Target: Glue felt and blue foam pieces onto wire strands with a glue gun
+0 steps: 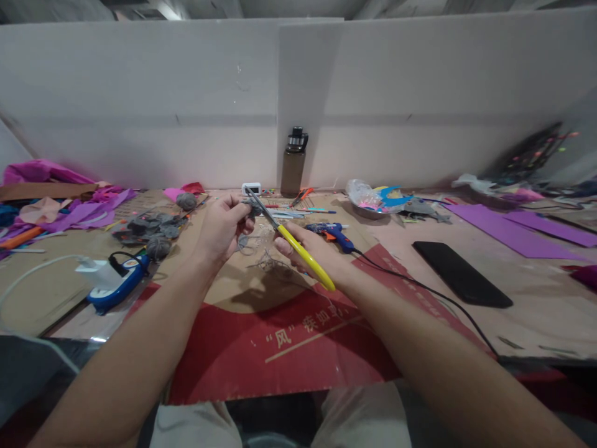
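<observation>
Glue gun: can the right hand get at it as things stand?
Probably not without putting something down: the right hand holds the yellow-handled scissors. Otherwise the way looks free; the glue gun lies close by, nothing visible on it.

Left hand (219, 227) bare, right hand (321, 244) bare, bare left forearm (158, 333) behind its fingers (239, 212), bare right forearm (420, 320) behind its own, both widening toward the elbow end, pale off-white trousers (191, 426) below the fingers.

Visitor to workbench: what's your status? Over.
Left hand pinching small grey piece. Right hand gripping yellow-handled scissors, blades at it. Loose strands below, seemingly not in the way.
</observation>
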The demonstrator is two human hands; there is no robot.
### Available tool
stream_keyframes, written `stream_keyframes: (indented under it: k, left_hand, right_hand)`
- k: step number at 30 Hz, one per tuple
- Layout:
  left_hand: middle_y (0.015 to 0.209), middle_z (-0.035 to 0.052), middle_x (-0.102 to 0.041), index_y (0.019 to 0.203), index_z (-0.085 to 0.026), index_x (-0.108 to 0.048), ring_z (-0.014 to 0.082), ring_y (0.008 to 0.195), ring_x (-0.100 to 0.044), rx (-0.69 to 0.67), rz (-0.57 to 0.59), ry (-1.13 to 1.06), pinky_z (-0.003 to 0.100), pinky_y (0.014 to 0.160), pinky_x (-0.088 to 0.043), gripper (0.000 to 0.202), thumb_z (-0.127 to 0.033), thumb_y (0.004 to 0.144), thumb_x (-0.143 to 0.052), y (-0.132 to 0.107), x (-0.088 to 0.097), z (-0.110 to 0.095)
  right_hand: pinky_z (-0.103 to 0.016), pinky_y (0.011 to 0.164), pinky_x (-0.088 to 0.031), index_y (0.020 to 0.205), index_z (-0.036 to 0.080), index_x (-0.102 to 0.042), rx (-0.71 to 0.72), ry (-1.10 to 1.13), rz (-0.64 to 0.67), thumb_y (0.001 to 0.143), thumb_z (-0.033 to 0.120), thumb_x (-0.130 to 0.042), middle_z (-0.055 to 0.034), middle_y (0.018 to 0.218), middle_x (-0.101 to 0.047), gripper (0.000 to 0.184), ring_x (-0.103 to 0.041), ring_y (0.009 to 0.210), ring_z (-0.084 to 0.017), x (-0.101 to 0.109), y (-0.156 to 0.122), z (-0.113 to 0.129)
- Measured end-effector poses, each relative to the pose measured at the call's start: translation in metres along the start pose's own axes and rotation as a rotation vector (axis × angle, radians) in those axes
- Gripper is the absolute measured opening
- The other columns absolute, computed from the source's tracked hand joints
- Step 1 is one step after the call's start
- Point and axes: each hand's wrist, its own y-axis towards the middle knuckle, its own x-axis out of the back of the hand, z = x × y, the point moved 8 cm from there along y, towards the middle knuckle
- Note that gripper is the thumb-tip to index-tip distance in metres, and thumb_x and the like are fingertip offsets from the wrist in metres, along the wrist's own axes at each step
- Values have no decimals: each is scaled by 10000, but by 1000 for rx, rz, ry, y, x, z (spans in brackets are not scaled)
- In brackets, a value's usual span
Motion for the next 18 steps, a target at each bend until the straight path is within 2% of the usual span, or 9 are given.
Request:
stream_keyframes:
  k: [7,13,18]
  left_hand:
    - [554,-25,-531,673,-158,-529,64,434,-468,-7,38,44,181,417,-323,112,-126,671,-637,2,1,0]
    - [544,-26,-519,673,-147,-546,59,444,-467,4,48,55,178,432,-328,99,-150,685,-644,1,0,0]
    - [552,-5,-545,696,-131,-583,67,460,-479,43,102,25,182,438,-340,79,-177,715,-645,1,-2,3]
  right_hand:
    - [-213,532,-320,848,206,-475,10,-8,-8,834,575,-523,51,669,-414,372,-381,562,-78,0,1,-1]
    - [-231,581,-299,793,203,-452,61,-158,-38,842,544,-535,43,709,-439,354,-387,634,-94,4,1,0]
    - [-238,599,-308,847,196,-496,64,-125,-45,855,541,-515,30,743,-485,346,-411,657,-101,5,2,1]
